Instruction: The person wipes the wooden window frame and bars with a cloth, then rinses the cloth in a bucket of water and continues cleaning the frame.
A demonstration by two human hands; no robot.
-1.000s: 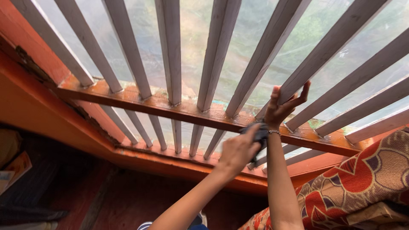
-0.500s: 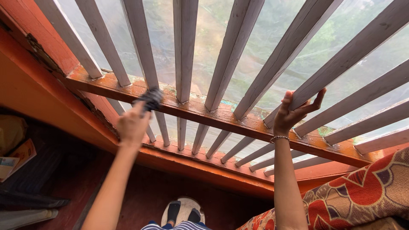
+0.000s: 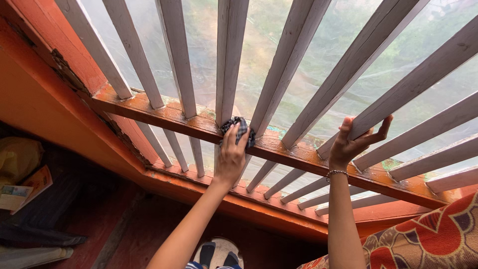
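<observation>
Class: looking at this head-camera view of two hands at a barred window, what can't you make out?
- Most of the cloth: covered by the left hand, head view.
- Outdoors: blurred by the cloudy pane behind the bars.
- Patterned fabric: cut by the bottom-right edge.
- Right hand: palm hidden against a bar.

Window [image 3: 298, 55]: clouded panes w/ greenery showing thru, daylight coming in. Orange wall [image 3: 35, 114] running along left, paint peeling at frame edge. Dark reddish floor [image 3: 124, 224] lying below. Red patterned cushion [image 3: 433, 234] sitting bottom right.
</observation>
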